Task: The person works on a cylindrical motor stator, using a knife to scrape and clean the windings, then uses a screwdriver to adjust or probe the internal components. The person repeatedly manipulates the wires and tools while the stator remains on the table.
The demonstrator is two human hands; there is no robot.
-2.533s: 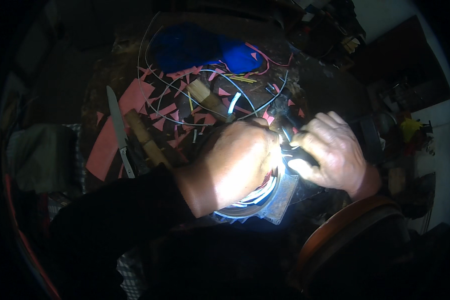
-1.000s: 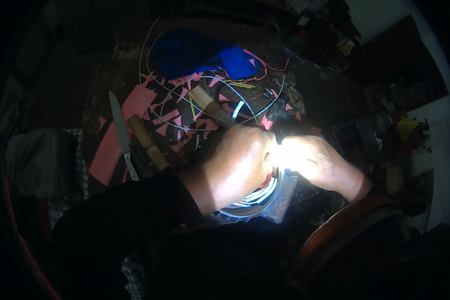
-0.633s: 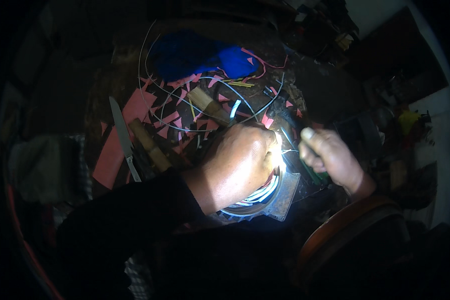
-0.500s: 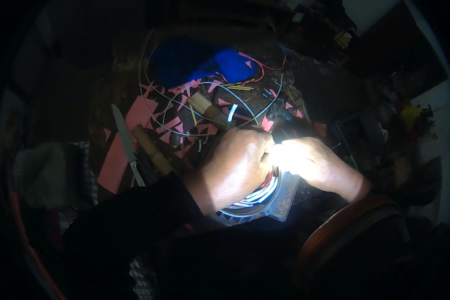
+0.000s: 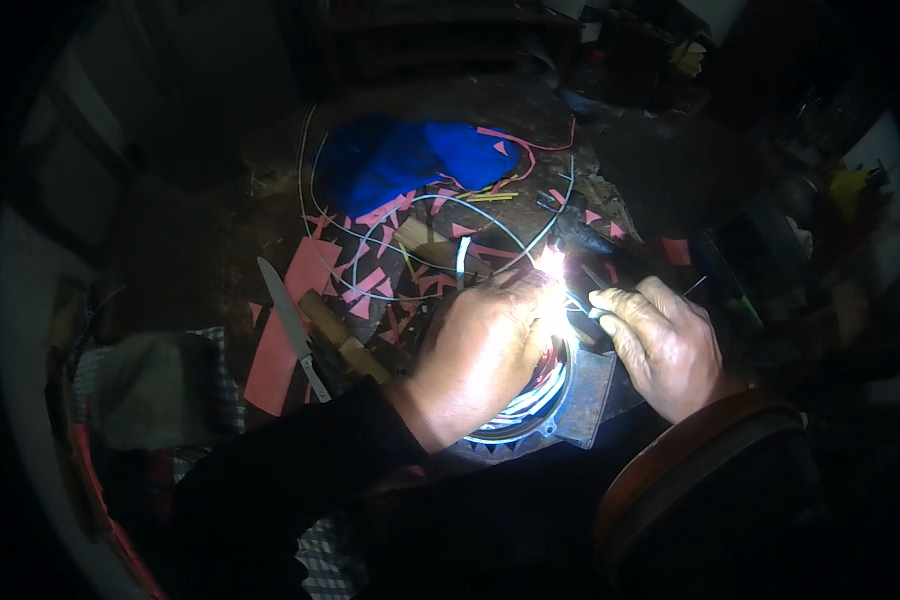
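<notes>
My left hand (image 5: 485,345) is closed over the upper part of a round metal motor stator (image 5: 555,425); glare and the fingers hide what they grip. Copper-coloured windings and white banding (image 5: 526,404) show inside its ring. To the right of the stator, my right hand (image 5: 665,345) pinches a thin pale wire (image 5: 580,303) between thumb and forefinger. A strong light whitens the left fingertips. Long pale flexible strands (image 5: 485,212) loop beyond the hands, and a short white-blue strip (image 5: 462,262) stands up beside the left knuckles.
Pink paper scraps (image 5: 370,283) litter the dark worktop around a larger pink sheet (image 5: 270,370). A knife (image 5: 288,315) lies left, beside a wooden handle-like piece (image 5: 335,330). Blue cloth (image 5: 420,160) lies at the back. A dark hammer-like tool (image 5: 580,232) lies beyond the right hand.
My right hand has drawn away to the right from my left hand, opening a gap spanned by the thin wire. The left hand stays over the stator. The whole view has shifted slightly.
</notes>
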